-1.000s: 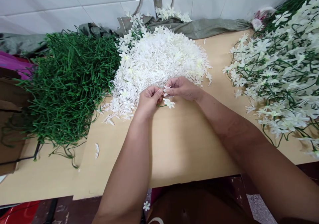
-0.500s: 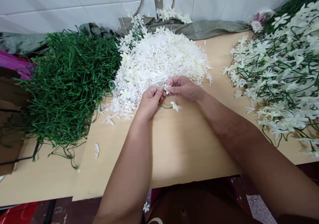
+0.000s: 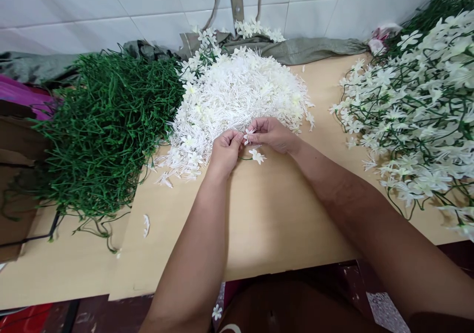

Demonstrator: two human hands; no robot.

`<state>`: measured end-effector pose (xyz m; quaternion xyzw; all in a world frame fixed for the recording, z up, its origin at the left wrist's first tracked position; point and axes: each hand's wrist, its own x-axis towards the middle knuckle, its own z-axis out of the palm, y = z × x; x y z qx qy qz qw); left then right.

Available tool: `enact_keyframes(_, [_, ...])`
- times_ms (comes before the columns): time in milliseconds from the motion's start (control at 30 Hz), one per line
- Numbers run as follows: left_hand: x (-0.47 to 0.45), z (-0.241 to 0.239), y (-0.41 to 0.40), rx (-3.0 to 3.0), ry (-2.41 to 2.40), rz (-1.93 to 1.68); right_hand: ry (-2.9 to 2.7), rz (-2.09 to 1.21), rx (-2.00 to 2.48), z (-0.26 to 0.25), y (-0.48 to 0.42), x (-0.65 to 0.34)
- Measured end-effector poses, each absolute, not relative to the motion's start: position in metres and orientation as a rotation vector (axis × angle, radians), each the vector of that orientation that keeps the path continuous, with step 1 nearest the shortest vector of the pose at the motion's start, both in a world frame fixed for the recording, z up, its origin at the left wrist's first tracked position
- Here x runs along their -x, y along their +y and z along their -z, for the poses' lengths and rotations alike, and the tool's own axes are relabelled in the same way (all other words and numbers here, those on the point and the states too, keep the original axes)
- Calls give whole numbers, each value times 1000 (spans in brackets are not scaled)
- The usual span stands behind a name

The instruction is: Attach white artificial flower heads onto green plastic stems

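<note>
Both my hands meet at the front edge of a heap of white artificial flower heads. My left hand is closed in a pinch on a green artificial flower stem, mostly hidden by the fingers. From it a short piece of stem runs right to a white flower just above the table. Thumb and fingers of my right hand pinch a second small white flower right at the left fingertips. Whether that flower sits on the stem is too small to tell.
A pile of green stems lies at the left, beside a cardboard box. Finished-looking white flowers on stems are heaped at the right. One loose white petal piece rests on the table. Grey-green cloth lines the tiled wall.
My hands stay together in the same pinch, with small finger movements. The lower white flower has turned and shifted slightly left. The whole view has tilted a little.
</note>
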<state>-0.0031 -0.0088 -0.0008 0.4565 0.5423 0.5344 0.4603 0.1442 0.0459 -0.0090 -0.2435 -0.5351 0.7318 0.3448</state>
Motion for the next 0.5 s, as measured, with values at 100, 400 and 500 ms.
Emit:
enact_keyframes(100, [3,1,-9,-1129,1341,-1303,-1404,-1895,642,10,46,-143])
enact_keyframes(400, [8,3,-12,-1194,1362,-1262,-1606,-1709,718,3,40,-141])
enact_keyframes(500, [9,2,-12,-1196,1346,-1214,-1628,-1718,743,3,38,-142])
